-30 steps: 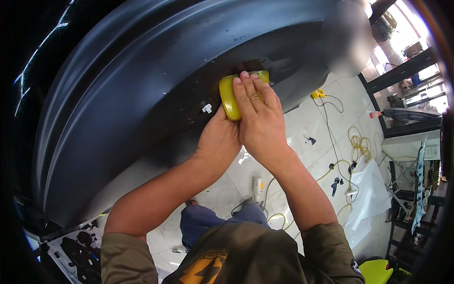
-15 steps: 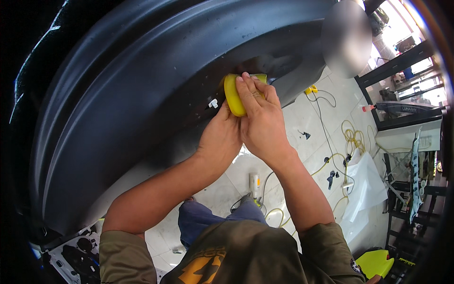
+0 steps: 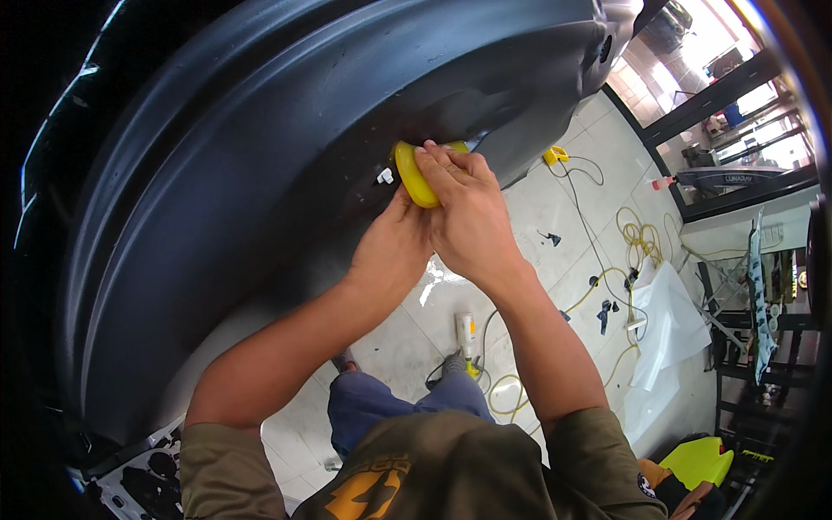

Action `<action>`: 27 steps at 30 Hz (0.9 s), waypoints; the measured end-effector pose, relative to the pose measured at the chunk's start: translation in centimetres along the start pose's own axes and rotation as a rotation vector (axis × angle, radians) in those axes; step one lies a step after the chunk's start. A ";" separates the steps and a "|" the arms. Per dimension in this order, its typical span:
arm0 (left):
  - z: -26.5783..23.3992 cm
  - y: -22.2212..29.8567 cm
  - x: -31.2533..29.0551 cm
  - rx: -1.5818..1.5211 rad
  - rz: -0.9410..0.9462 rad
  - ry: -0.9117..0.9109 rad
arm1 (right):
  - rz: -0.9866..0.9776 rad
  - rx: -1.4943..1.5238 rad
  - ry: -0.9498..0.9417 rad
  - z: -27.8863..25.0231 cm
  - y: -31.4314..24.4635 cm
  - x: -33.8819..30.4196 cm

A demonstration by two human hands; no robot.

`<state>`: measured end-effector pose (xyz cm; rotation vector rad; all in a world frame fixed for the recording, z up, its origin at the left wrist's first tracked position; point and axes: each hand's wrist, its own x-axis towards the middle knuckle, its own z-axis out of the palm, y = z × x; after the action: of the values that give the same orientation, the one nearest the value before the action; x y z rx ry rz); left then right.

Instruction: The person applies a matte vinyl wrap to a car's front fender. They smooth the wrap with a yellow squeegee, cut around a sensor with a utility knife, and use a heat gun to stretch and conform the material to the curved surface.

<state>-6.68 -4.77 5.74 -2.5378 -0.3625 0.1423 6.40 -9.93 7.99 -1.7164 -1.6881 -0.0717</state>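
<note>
Pressing a yellow pad (image 3: 414, 173) against the dark car panel (image 3: 260, 173), both hands' fingers (image 3: 446, 165) clamped on it.

Right hand (image 3: 464, 217) hides yellow pad (image 3: 409, 173); left hand's (image 3: 394, 251) fingers unseen.

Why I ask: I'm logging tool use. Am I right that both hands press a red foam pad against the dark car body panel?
Not quite: the foam pad is yellow, not red. The head view shows the right hand laid over it and the left hand beside it from below, both pressing it against the dark car body panel.
</note>
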 end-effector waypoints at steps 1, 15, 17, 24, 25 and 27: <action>-0.3 0.1 0.1 -0.012 0.000 -0.030 | -0.031 -0.005 -0.003 -0.2 0.1 -0.3; 0.6 1.2 4.9 0.018 -0.323 0.110 | -0.558 -0.312 0.285 0.3 4.9 2.0; 0.7 1.5 5.3 0.004 -0.342 0.148 | -0.534 -0.252 0.239 0.8 6.0 1.8; 1.1 1.5 5.1 -0.006 -0.336 0.159 | -0.479 -0.243 0.068 0.2 5.3 1.7; 1.3 1.5 5.1 -0.023 -0.319 0.146 | -0.476 -0.255 0.058 0.1 5.2 1.8; 1.5 1.3 5.0 -0.057 -0.284 0.121 | -0.470 -0.277 0.039 -0.2 5.1 1.9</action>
<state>-1.87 -3.63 3.63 -2.5040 -0.6804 -0.1306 11.29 -7.84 6.88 -1.4556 -2.0958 -0.5747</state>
